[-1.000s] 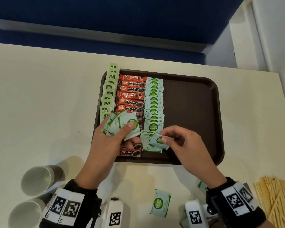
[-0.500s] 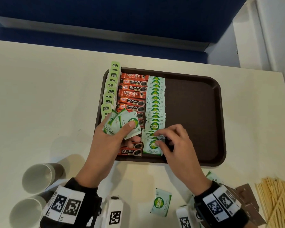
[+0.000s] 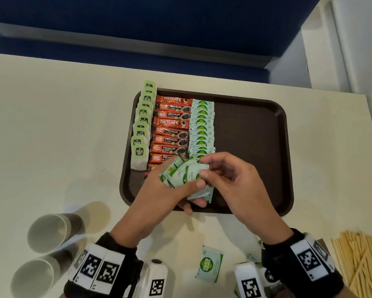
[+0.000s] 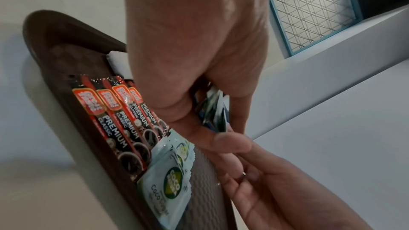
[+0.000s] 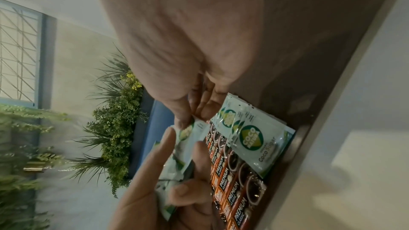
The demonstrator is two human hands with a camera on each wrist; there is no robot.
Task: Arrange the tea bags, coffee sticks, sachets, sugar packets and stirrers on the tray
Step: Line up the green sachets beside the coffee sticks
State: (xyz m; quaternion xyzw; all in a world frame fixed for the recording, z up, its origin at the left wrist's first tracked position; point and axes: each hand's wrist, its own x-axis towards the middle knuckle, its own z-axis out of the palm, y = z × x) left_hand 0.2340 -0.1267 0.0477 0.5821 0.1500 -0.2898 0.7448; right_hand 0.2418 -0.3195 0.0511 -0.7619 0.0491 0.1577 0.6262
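Observation:
A brown tray (image 3: 256,130) holds a column of green-tagged tea bags (image 3: 141,134), a column of red coffee sticks (image 3: 172,132) and a column of green-and-white sugar packets (image 3: 202,127). My left hand (image 3: 168,190) hovers over the tray's near edge and grips a fanned bunch of sugar packets (image 3: 180,174). My right hand (image 3: 223,177) meets it from the right and pinches the top packet of that bunch (image 5: 188,132) between thumb and fingers. The near end of the sugar column (image 5: 254,139) lies just under both hands.
One loose sugar packet (image 3: 208,263) lies on the table near me. A pile of wooden stirrers (image 3: 361,261) sits at the lower right. Two paper cups (image 3: 47,233) lie on their sides at the lower left. The tray's right half is bare.
My right hand let go of the packet laid at the column's near end and rose to the bunch. My left hand moved right toward it, with the bunch.

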